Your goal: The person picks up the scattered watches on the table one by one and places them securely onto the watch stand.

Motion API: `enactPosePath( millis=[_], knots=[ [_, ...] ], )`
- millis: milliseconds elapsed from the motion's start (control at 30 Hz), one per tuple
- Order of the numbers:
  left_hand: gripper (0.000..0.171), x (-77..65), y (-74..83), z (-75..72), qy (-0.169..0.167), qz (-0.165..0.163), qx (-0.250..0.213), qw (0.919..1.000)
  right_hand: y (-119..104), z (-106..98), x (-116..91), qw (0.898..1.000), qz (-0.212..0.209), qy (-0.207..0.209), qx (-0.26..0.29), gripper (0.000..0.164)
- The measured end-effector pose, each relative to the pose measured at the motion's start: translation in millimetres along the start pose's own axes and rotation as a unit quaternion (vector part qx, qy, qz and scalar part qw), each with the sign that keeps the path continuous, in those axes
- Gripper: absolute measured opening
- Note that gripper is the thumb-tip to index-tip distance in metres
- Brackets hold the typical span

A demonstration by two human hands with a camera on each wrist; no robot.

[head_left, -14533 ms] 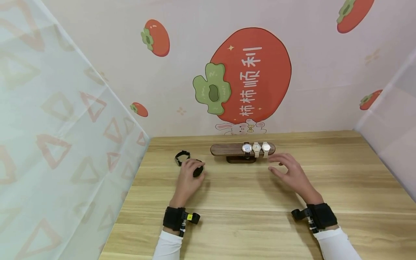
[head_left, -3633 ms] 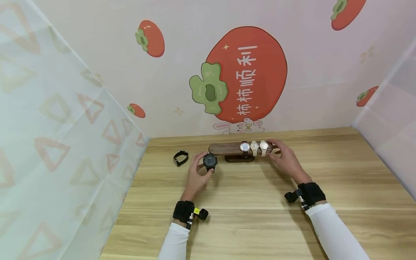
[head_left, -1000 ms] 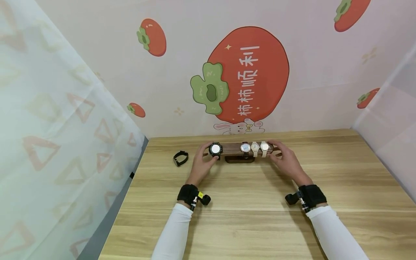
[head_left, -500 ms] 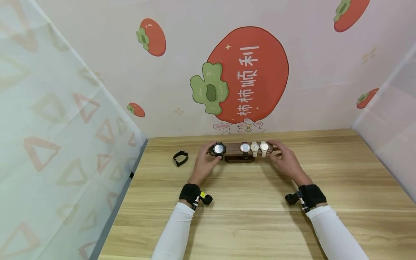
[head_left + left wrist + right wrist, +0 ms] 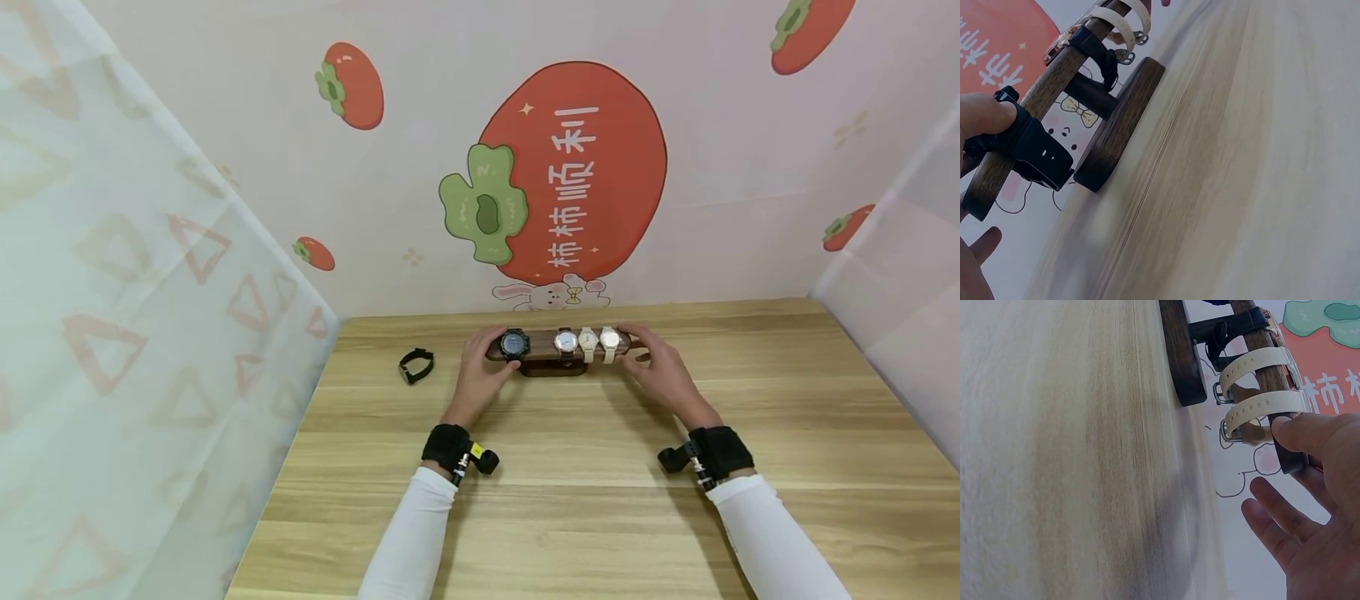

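A dark wooden watch stand (image 5: 540, 343) holds a row of watches along its bar. My left hand (image 5: 482, 371) pinches a black digital watch (image 5: 514, 344), whose strap loops round the bar near its left end. In the left wrist view the thumb presses on the black watch's strap (image 5: 1038, 147). At the other end, my right hand (image 5: 663, 379) grips the bar's tip, thumb on the near side in the right wrist view. Beside that thumb sit two cream-strapped watches (image 5: 1263, 409), then a dark-strapped watch (image 5: 566, 342).
Another black watch (image 5: 416, 365) lies on the wooden table (image 5: 570, 517) left of the stand. Behind the table rises a backdrop (image 5: 420, 200) printed with persimmons, and a patterned side sheet (image 5: 150, 350) hangs on the left.
The left hand has brought the black watch up from the table side onto the bar's left end and slid it rightward along it. The right hand has stayed at the bar's right end.
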State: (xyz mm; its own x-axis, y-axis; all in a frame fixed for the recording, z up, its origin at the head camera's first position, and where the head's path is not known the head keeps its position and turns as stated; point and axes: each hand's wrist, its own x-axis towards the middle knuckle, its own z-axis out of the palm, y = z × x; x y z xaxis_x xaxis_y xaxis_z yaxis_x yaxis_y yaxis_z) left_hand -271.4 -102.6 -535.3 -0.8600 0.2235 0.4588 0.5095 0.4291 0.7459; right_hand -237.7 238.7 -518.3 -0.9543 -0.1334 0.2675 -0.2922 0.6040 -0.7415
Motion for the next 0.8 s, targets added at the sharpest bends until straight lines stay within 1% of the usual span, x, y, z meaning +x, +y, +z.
enactPosePath(
  millis=[300, 567, 800],
  knots=[
    [0.063, 0.1, 6.3, 7.4, 0.004, -0.006, 0.008, 0.9999, -2, -1, 0, 1.0, -0.002, 0.0, 0.001, 0.057],
    [0.061, -0.9, 11.6, 13.8, 0.007, 0.009, 0.019, 0.9997, -2, 0, -1, 1.0, -0.003, 0.001, 0.004, 0.056],
    [0.061, 0.0, 16.1, 17.8, 0.014, 0.013, 0.051, 0.9985, -4, 0, -1, 1.0, -0.007, 0.003, 0.001, 0.056]
  ],
)
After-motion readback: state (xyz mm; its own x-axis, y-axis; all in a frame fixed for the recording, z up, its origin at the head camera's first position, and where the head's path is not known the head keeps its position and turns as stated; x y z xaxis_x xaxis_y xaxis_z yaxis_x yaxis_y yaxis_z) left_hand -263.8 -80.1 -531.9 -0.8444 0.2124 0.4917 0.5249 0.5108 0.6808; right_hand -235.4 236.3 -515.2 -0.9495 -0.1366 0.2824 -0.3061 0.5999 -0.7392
